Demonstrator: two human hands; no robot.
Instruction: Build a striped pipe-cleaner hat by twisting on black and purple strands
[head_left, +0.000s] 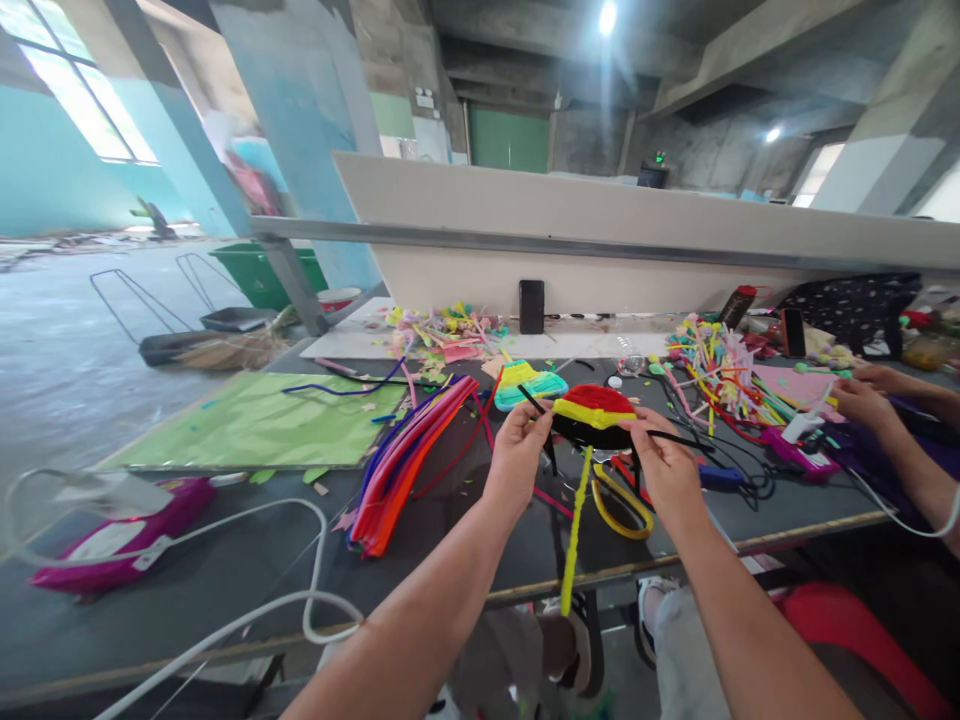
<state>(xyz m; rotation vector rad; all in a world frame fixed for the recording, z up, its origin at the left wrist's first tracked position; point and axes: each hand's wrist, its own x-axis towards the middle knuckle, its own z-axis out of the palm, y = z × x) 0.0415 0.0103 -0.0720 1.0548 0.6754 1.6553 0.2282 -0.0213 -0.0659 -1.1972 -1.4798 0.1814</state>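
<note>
Between my two hands hangs a pipe-cleaner piece (595,408), red on top, yellow across the middle and black below. A yellow pipe cleaner (575,535) dangles from its lower side, and black ends stick out at both sides. My left hand (523,445) pinches its left edge, fingers pressed together. At the right edge my right hand (660,455) grips it the same way. Just behind lies a yellow and turquoise pipe-cleaner piece (529,385). Yellow-handled scissors (622,505) rest on the table below the held piece, partly hidden.
A bundle of pipe cleaners (412,460) lies left of my hands. Farther left are a green sheet (247,420) and a magenta power strip (127,535) with a white cable. A phone (532,306) leans at the back. Another person's hands (874,395) work at the right.
</note>
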